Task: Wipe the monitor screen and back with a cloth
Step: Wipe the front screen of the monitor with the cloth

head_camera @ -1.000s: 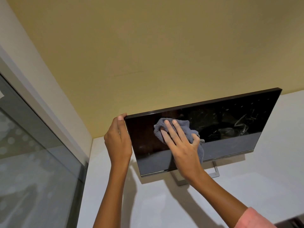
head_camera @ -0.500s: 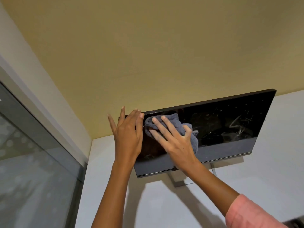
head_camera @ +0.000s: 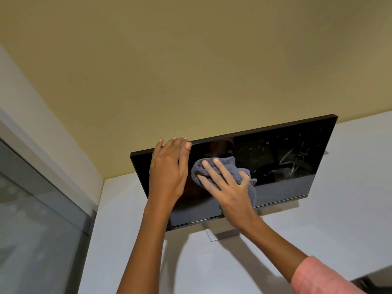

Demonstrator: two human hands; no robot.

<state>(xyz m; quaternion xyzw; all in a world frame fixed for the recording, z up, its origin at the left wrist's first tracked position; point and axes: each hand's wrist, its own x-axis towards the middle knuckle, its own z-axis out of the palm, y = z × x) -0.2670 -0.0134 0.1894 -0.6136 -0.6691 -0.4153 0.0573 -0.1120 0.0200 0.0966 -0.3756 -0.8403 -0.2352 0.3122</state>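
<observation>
Backing everything, yellow wall (head_camera: 191, 71); white desk (head_camera: 339, 209) below, glass pane (head_camera: 31, 230) far left of hands. Monitor (head_camera: 286, 166) stands on desk, dark screen smudged right of cloth. Left hand (head_camera: 168, 168) rests over top edge, fingers straight, covering screen's upper left part. Right hand (head_camera: 229, 187), fingers spread flat, presses grey cloth (head_camera: 214, 166) against screen, just beside left hand. Stand (head_camera: 222, 232) partly hidden beneath right wrist.
</observation>
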